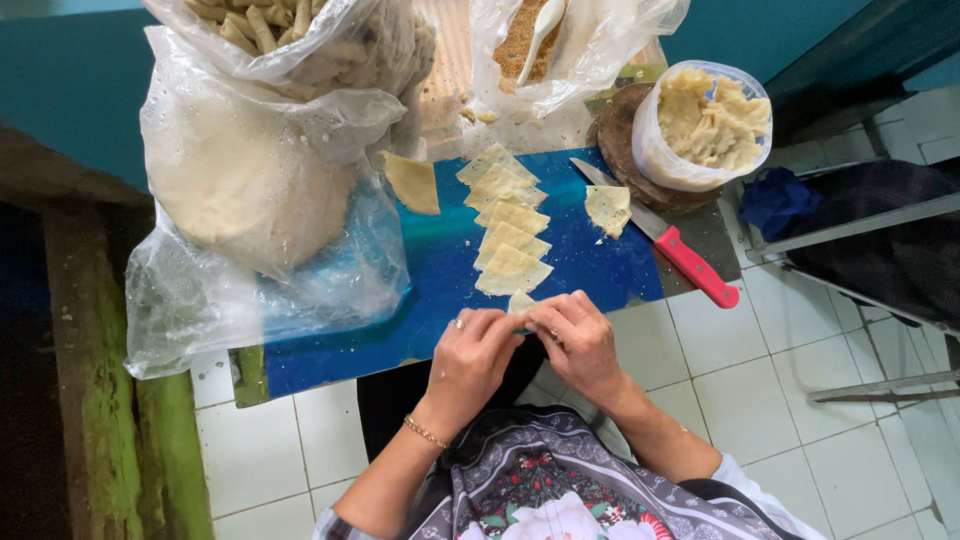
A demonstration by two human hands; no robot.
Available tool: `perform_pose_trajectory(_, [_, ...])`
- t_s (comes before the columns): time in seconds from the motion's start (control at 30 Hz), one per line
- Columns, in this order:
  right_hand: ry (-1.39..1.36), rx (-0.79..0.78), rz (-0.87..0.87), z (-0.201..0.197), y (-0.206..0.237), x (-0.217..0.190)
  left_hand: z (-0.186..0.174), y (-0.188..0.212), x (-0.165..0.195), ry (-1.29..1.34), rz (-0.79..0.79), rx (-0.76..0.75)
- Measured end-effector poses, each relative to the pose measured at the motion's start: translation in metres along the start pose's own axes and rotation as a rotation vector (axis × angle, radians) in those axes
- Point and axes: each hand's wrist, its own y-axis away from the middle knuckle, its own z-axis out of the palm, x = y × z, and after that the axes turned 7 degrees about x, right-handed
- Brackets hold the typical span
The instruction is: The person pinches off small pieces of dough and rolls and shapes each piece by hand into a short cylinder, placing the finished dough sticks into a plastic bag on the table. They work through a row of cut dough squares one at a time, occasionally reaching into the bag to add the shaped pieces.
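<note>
My left hand (pixel 472 355) and my right hand (pixel 578 340) meet at the near edge of a blue board (pixel 440 270). Together they pinch a small pale dough piece (pixel 520 303), mostly hidden by my fingers. Just beyond them a row of several flat dough squares (pixel 510 225) overlaps up the middle of the board. A single dough square (pixel 413 183) lies to the left and a rounder one (pixel 608 208) to the right.
A red-handled knife (pixel 665 240) lies right of the board. A plastic tub of dough scraps (pixel 705 125) sits on a dark round block. Large plastic bags (pixel 260 170) with dough fill the left; another bag holds crumbs and a white spoon (pixel 540 30). White tiled floor below.
</note>
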Motion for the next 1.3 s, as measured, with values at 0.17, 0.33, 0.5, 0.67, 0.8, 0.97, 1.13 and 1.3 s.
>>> perform_pose_trajectory(0.17, [-0.019,-0.053,0.158,0.0,-0.004,0.0,0.006,-0.004,-0.002,-0.12,-0.06,-0.046])
perform_pose_trajectory(0.33, [0.089,0.053,-0.065,0.0,-0.005,-0.006,0.011,-0.016,-0.009,-0.111,-0.215,-0.119])
perform_pose_trajectory(0.5, [0.123,0.004,-0.071,-0.003,-0.008,-0.004,0.013,-0.013,-0.004,-0.094,-0.227,-0.005])
perform_pose_trajectory(0.67, [0.07,-0.051,0.106,-0.003,-0.006,-0.004,0.008,-0.003,0.0,-0.102,0.008,0.021])
perform_pose_trajectory(0.8, [0.227,0.077,-0.088,0.0,0.0,-0.008,0.013,-0.009,-0.004,-0.206,-0.118,-0.042])
perform_pose_trajectory(0.97, [0.138,0.009,-0.055,-0.001,-0.002,0.002,0.007,-0.011,-0.008,-0.05,-0.052,0.002])
perform_pose_trajectory(1.13, [0.182,0.091,-0.049,0.004,-0.003,0.003,0.009,-0.01,-0.008,-0.166,0.016,-0.004])
perform_pose_trajectory(1.3, [0.334,0.117,-0.295,0.001,-0.003,-0.002,0.012,-0.015,-0.012,-0.1,-0.054,0.054])
